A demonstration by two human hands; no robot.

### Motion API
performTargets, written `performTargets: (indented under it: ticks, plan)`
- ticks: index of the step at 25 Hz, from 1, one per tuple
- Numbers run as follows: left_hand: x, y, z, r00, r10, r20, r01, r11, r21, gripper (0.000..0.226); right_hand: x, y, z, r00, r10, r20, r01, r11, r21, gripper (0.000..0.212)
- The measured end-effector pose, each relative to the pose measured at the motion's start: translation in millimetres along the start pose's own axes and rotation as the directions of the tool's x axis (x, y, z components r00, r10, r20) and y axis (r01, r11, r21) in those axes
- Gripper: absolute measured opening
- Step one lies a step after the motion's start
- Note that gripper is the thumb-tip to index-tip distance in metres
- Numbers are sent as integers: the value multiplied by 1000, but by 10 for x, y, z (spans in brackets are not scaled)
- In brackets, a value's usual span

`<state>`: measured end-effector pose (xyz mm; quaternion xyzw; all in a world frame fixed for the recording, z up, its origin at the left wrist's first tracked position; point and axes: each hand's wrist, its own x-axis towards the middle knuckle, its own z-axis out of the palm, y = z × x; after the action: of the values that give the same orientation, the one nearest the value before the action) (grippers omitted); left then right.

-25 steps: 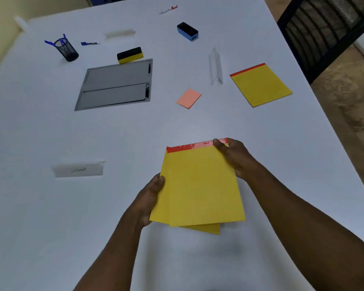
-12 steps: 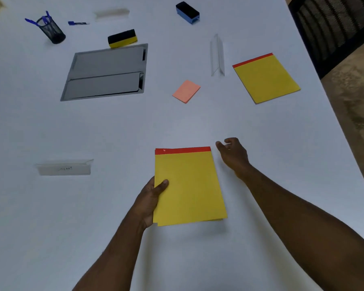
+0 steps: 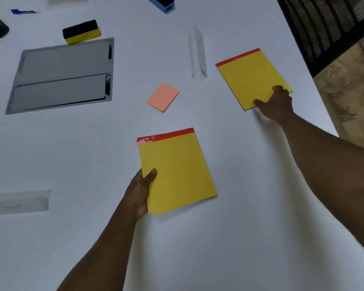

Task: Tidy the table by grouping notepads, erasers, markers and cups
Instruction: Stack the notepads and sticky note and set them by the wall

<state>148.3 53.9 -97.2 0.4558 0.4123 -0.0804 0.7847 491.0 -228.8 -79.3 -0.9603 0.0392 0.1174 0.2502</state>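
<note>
- Your right hand (image 3: 276, 103) sits on the near right corner of the far yellow notepad (image 3: 253, 77), thumb and fingers laid over its lower edge; whether it has pinched the pad or only presses on it, you cannot tell from here.
- That pad lies flat on the white table (image 3: 229, 238) close to its right edge, its red binding strip pointing away from you and its long axis tilted to the left.
- Your left hand (image 3: 140, 194) grasps the near stack of yellow notepads (image 3: 177, 171) by its left edge, thumb on top; a second pad's edge peeks out beneath.
- The relation that matters: the far pad lies up and to the right of the stack, well apart, so the right hand is clearly the nearer one and the pull runs toward you and leftward.
- To stack squarely, you probably need to turn the far pad so its red strip matches the stack's.
- The pink sticky-note pad (image 3: 162, 97) lies between the two, left of that path, and the clear name-card stand (image 3: 198, 52) stands just beyond it.
- The yellow-and-black eraser (image 3: 81, 31) and the blue eraser (image 3: 161, 3) lie far off, not yet grouped.
</note>
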Motion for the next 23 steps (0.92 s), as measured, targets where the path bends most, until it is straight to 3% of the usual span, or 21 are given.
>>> performTargets:
  ticks: [5,8,10,12,14,17,20,23]
  plan:
    - [233,13,-98,1000,-6,-20,7,1000,30,45,525,20,-50,994,97,-43,-102,987,-124,86]
    - [274,-3,-113,1000,-5,-12,5,1000,22,47,794,-27,-134,986,162,-46,-168,962,-214,101]
    - [284,-1,-106,1000,4,-11,-4,1000,15,47,910,-41,-194,977,212,-1,-205,945,-253,112]
    - [281,-13,-94,1000,6,-20,-6,1000,4,47,923,-11,-210,965,247,91,-217,942,-256,108]
    - [275,-19,-92,1000,4,-15,-4,1000,-11,45,815,41,-193,950,262,169,-239,960,-147,91]
    - [282,1,-77,1000,6,-6,-6,1000,-24,45,466,90,-209,966,195,167,-235,933,273,54]
    - [171,-79,-77,1000,-11,5,11,997,-76,45,-128,35,-231,978,166,128,-209,717,665,34]
    - [-170,-277,-143,999,-39,23,42,989,-144,44,-978,-29,-202,980,129,150,-192,452,871,28]
